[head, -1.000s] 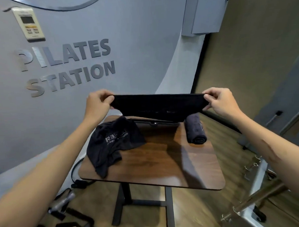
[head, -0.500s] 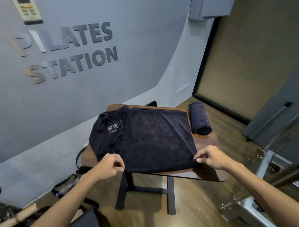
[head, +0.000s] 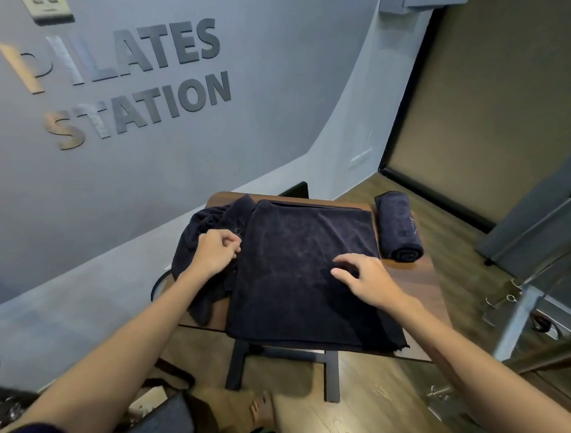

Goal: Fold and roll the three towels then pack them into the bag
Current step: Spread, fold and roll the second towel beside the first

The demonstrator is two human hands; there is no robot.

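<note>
Both hands have left the spread towel's (head: 299, 274) near corners and moved up: left hand (head: 213, 250) pinches its left edge. Right hand (head: 365, 280) rests spread on it

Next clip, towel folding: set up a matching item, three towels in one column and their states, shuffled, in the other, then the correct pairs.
Things
1. towel by the table's right edge
2. towel in the middle of the table
3. towel at the table's left side

States
A. crumpled in a heap
B. spread flat, near edge hanging off the table
C. rolled into a cylinder

Pairs: 1-C, 2-B, 3-A. The right hand hovers over or rests on the flat towel; the left hand is at its left edge.
</note>
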